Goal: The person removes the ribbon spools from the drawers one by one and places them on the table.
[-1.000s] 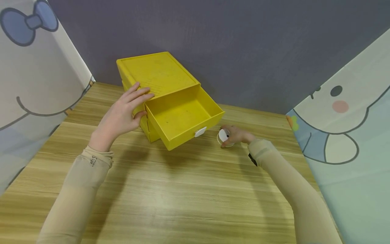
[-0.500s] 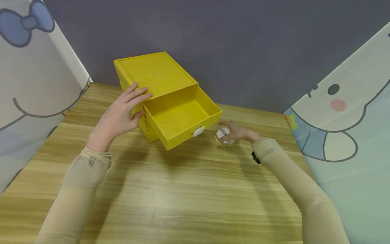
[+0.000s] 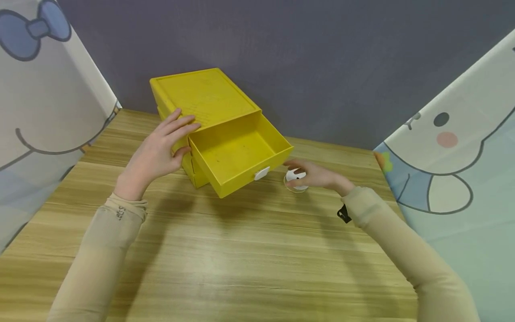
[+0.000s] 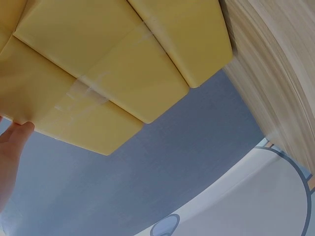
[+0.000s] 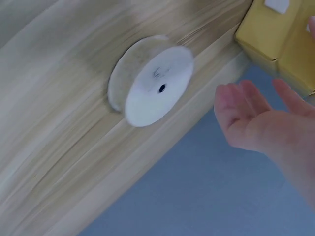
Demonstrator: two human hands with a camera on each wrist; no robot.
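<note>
A yellow drawer cabinet (image 3: pixel 205 96) stands by the back wall, its top drawer (image 3: pixel 237 156) pulled out. Inside that drawer I see only bare yellow plastic with small specks. My left hand (image 3: pixel 154 152) rests on the cabinet's front left top edge, fingers spread over the top and thumb near the drawer's side. To the right of the drawer, a white spool (image 5: pixel 147 101) with two round flanges and a centre hole sits flat on the table. My right hand (image 3: pixel 318 175) is over it with fingers apart; the right wrist view shows a gap between hand and spool.
A white handle (image 3: pixel 262 173) sticks out from the drawer's front. Behind the cabinet rises a grey wall (image 3: pixel 322 76). Cartoon-printed panels flank the wooden table (image 3: pixel 225 264) on the left and right.
My right hand has let go of the spool and lifted slightly off to the right. The spool stays on the table. The left hand has kept its place on the cabinet.
</note>
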